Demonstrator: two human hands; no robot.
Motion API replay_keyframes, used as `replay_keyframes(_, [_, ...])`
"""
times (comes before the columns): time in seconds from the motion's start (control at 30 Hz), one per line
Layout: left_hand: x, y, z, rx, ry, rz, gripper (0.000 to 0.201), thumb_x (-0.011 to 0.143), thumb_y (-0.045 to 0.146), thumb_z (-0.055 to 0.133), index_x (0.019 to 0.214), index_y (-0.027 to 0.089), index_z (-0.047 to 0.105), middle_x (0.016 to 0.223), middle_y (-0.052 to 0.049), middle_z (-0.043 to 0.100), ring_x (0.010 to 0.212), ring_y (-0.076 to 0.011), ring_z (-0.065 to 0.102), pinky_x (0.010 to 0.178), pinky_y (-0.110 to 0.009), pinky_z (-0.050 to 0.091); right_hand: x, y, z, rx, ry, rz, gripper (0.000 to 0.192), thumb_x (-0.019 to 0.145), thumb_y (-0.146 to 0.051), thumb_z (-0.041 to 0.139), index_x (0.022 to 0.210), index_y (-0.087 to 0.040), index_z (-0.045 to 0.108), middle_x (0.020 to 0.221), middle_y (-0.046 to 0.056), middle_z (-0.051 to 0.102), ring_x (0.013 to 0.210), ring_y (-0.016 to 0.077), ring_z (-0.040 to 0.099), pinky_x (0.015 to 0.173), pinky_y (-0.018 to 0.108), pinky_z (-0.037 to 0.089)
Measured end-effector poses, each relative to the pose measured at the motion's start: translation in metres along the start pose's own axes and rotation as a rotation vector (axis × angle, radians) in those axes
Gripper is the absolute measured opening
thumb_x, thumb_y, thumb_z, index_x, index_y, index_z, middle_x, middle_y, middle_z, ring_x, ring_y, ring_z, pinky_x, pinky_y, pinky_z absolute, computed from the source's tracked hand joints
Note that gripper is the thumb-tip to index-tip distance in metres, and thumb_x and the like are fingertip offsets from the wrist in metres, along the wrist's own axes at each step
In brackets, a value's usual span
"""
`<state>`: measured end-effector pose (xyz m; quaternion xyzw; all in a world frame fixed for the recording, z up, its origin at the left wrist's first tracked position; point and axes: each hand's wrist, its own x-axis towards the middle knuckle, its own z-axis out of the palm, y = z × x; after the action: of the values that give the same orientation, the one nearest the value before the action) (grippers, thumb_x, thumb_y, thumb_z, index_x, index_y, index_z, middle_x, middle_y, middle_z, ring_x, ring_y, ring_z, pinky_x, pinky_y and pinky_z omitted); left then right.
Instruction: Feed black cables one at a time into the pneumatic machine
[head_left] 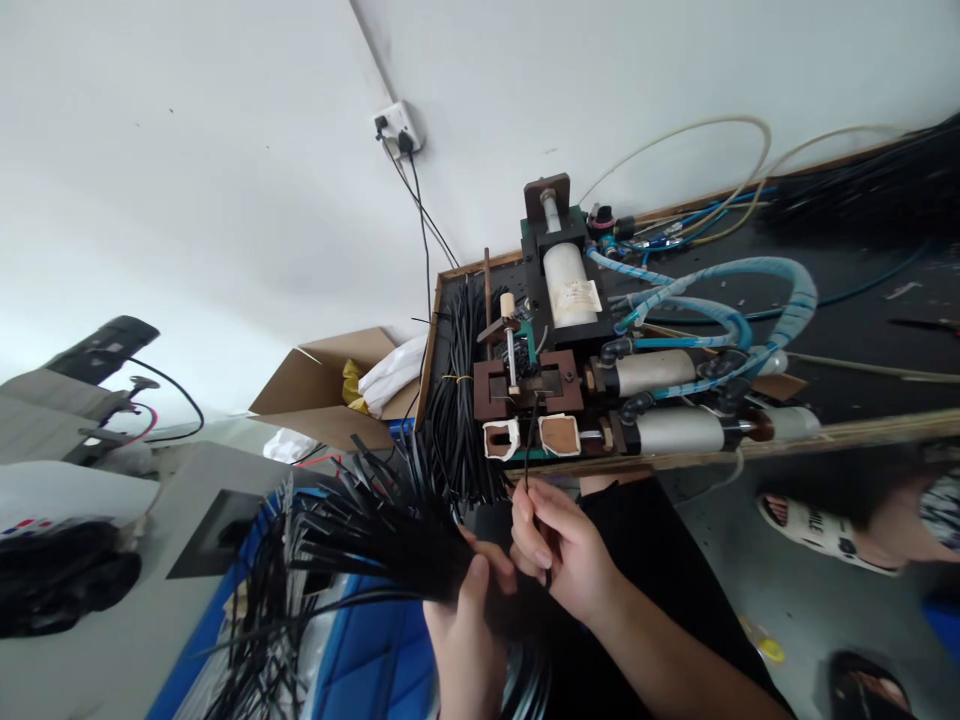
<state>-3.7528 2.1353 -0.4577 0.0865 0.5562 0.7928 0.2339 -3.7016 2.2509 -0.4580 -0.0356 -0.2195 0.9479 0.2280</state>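
Observation:
My left hand is closed around a thick bundle of black cables, whose loose ends fan out to the left. In a pinch, my right hand holds a single black cable that runs up between two white-edged pads at the front of a pneumatic machine. The cable's upper end reaches the brown metal jaws; whether they grip it I cannot tell. Just left of the machine lies another bundle of black cables, bound with a yellow tie.
Blue air hoses loop over the machine's right side. An open cardboard box stands left of the bench. More black cables lie over a blue container at lower left. A person's sandalled foot is at right.

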Motion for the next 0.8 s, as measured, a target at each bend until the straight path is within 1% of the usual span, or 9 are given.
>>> replay_keyframes(0.13, [-0.002, 0.001, 0.003, -0.047, 0.003, -0.017, 0.03, 0.088, 0.035, 0.081, 0.105, 0.02, 0.061, 0.064, 0.003, 0.062, 0.056, -0.014, 0.055, 0.06, -0.026, 0.049, 0.001, -0.001, -0.001, 0.026, -0.023, 0.023, 0.034, 0.097, -0.047, 0.071, 0.08, -0.021, 0.057, 0.046, -0.01, 0.039, 0.037, 0.0074, 0.018, 0.039, 0.021, 0.02])
replay_keyframes(0.27, [-0.002, -0.002, -0.002, -0.025, -0.043, 0.016, 0.031, 0.089, 0.037, 0.081, 0.106, 0.021, 0.06, 0.064, 0.003, 0.062, 0.056, -0.0137, 0.054, 0.059, -0.024, 0.048, 0.003, -0.004, -0.003, 0.082, -0.048, 0.04, 0.033, 0.095, -0.045, 0.073, 0.079, -0.022, 0.055, 0.045, -0.011, 0.036, 0.038, 0.0079, 0.015, 0.039, 0.022, 0.019])
replay_keyframes(0.4, [-0.001, -0.004, -0.005, -0.036, -0.051, -0.009, 0.031, 0.09, 0.04, 0.08, 0.107, 0.022, 0.061, 0.067, 0.002, 0.064, 0.061, -0.0161, 0.059, 0.063, -0.027, 0.052, 0.003, -0.004, -0.006, 0.096, -0.063, 0.071, 0.035, 0.095, -0.045, 0.073, 0.079, -0.023, 0.052, 0.045, -0.012, 0.034, 0.039, 0.0085, 0.013, 0.039, 0.022, 0.016])
replay_keyframes(0.5, [-0.001, -0.003, -0.005, -0.057, -0.043, -0.042, 0.035, 0.086, 0.043, 0.082, 0.107, 0.023, 0.061, 0.07, 0.0, 0.066, 0.066, -0.0197, 0.063, 0.066, -0.032, 0.057, 0.003, -0.003, -0.007, 0.094, -0.055, 0.082, 0.037, 0.095, -0.048, 0.073, 0.078, -0.023, 0.049, 0.044, -0.012, 0.032, 0.039, 0.009, 0.012, 0.039, 0.023, 0.016])
replay_keyframes(0.57, [-0.001, -0.003, -0.004, -0.067, -0.045, -0.052, 0.037, 0.084, 0.044, 0.083, 0.105, 0.023, 0.061, 0.069, 0.0, 0.067, 0.065, -0.0207, 0.064, 0.065, -0.033, 0.057, 0.003, -0.003, -0.007, 0.1, -0.053, 0.086, 0.038, 0.094, -0.048, 0.073, 0.078, -0.024, 0.049, 0.043, -0.012, 0.032, 0.039, 0.0091, 0.012, 0.039, 0.023, 0.016])
replay_keyframes(0.63, [-0.001, -0.003, -0.003, -0.064, -0.046, -0.036, 0.034, 0.085, 0.043, 0.081, 0.104, 0.022, 0.062, 0.067, 0.001, 0.066, 0.059, -0.0184, 0.061, 0.062, -0.031, 0.055, 0.004, -0.004, -0.007, 0.087, -0.05, 0.092, 0.039, 0.093, -0.049, 0.074, 0.077, -0.024, 0.049, 0.043, -0.012, 0.033, 0.038, 0.0092, 0.013, 0.038, 0.023, 0.016])
replay_keyframes(0.7, [-0.002, -0.004, -0.003, -0.046, -0.052, -0.008, 0.03, 0.087, 0.041, 0.08, 0.1, 0.021, 0.062, 0.062, 0.003, 0.062, 0.051, -0.0143, 0.054, 0.056, -0.026, 0.049, 0.005, -0.004, -0.007, 0.043, -0.043, 0.09, 0.04, 0.092, -0.051, 0.074, 0.076, -0.024, 0.05, 0.043, -0.012, 0.035, 0.037, 0.0089, 0.014, 0.038, 0.023, 0.017])
replay_keyframes(0.8, [-0.005, -0.005, -0.004, -0.021, -0.06, 0.009, 0.027, 0.089, 0.039, 0.08, 0.093, 0.02, 0.061, 0.054, 0.005, 0.057, 0.044, -0.01, 0.046, 0.049, -0.022, 0.04, 0.006, -0.003, -0.01, -0.072, -0.03, 0.041, 0.04, 0.094, -0.052, 0.071, 0.075, -0.023, 0.052, 0.043, -0.01, 0.039, 0.037, 0.008, 0.018, 0.04, 0.024, 0.018])
